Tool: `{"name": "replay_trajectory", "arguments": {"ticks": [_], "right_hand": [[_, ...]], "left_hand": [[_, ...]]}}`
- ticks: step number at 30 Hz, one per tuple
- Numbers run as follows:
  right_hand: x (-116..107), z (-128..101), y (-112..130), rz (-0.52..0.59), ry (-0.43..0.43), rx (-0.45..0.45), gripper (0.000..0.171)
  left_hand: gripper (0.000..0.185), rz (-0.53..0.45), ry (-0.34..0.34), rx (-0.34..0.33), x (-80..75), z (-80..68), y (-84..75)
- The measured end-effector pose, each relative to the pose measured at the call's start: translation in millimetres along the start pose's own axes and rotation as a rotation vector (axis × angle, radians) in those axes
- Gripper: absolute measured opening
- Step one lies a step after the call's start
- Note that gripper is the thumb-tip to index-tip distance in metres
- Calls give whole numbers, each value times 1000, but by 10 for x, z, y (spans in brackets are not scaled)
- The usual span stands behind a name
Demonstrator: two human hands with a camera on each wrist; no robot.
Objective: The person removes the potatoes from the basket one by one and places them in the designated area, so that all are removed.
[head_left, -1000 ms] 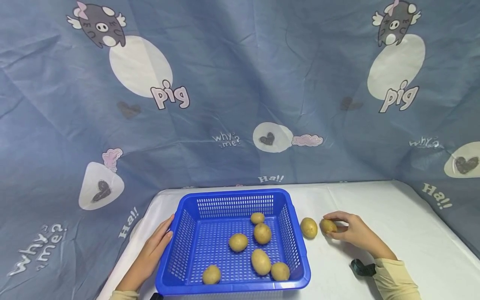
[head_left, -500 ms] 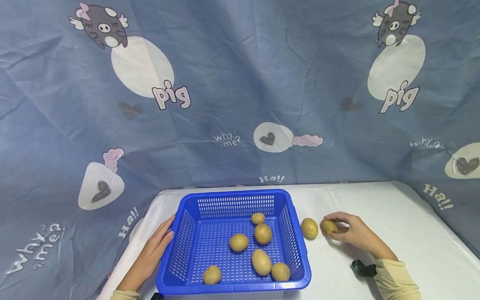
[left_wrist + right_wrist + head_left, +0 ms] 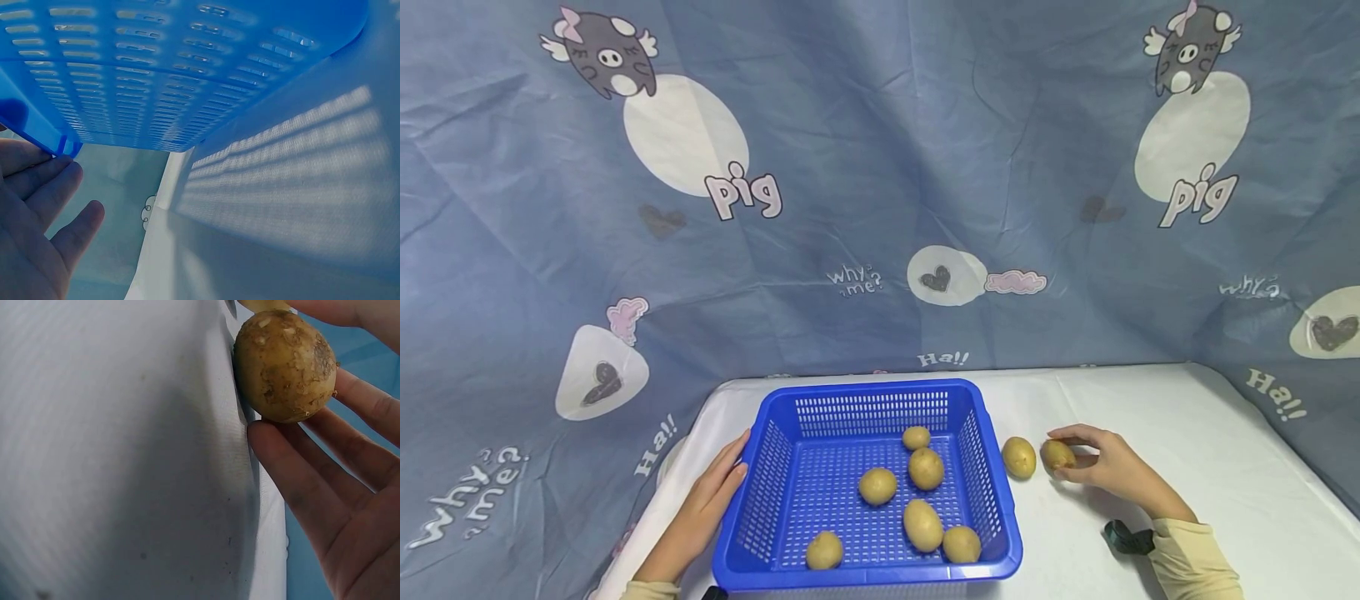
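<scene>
My right hand (image 3: pixel 1108 462) holds a small potato (image 3: pixel 1058 454) on the white table, right of the basket. In the right wrist view, thumb and fingers lie around this brown-spotted potato (image 3: pixel 286 365). Just left of it lies another potato (image 3: pixel 1018 457), outside the basket. A blue plastic basket (image 3: pixel 865 575) with slotted walls contains several potatoes, among them a longer potato (image 3: pixel 922 525) near the front right. My left hand (image 3: pixel 703 500) rests against the basket's left rim. In the left wrist view, its fairly straight fingers (image 3: pixel 59 187) touch the rim's underside; part of the hand is cut off.
A white cloth covers the table (image 3: pixel 1150 417). Behind it hangs a blue curtain (image 3: pixel 850 208) with pig prints. A dark strap (image 3: pixel 1127 537) sits at my right wrist, beside the beige sleeve (image 3: pixel 1195 558).
Hardly anything differs. The view shifts very slightly; both hands, the basket and the potatoes stay in place.
</scene>
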State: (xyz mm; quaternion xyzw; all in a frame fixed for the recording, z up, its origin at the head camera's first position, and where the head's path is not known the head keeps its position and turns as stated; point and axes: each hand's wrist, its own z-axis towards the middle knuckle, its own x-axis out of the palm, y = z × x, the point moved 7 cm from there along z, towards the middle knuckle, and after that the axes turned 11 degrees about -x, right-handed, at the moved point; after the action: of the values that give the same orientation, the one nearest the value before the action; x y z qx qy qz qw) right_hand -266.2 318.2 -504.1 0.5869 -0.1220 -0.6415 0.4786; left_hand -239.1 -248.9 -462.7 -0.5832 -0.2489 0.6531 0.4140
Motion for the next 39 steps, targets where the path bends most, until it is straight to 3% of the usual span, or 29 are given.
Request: {"name": "replay_trajectory", "arguments": {"ticks": [7,14,19,28,39], "right_hand": [[-70,2,62,8,-63,-10,59],[-266,-12,273,-86,-188,-80,55],[-327,-14,361,-97,-229,-92,53],[-302,75,536,-65,-195,-151,52],[-164,394,955,-32,-114,-237,49]], "left_hand": [[50,-1,6,-9,-1,-8,3],[50,3,16,-57,3,18,39],[51,11,11,-94,3,17,44],[51,15,13,-115,2,4,68],[51,6,21,-114,-1,-1,62]]}}
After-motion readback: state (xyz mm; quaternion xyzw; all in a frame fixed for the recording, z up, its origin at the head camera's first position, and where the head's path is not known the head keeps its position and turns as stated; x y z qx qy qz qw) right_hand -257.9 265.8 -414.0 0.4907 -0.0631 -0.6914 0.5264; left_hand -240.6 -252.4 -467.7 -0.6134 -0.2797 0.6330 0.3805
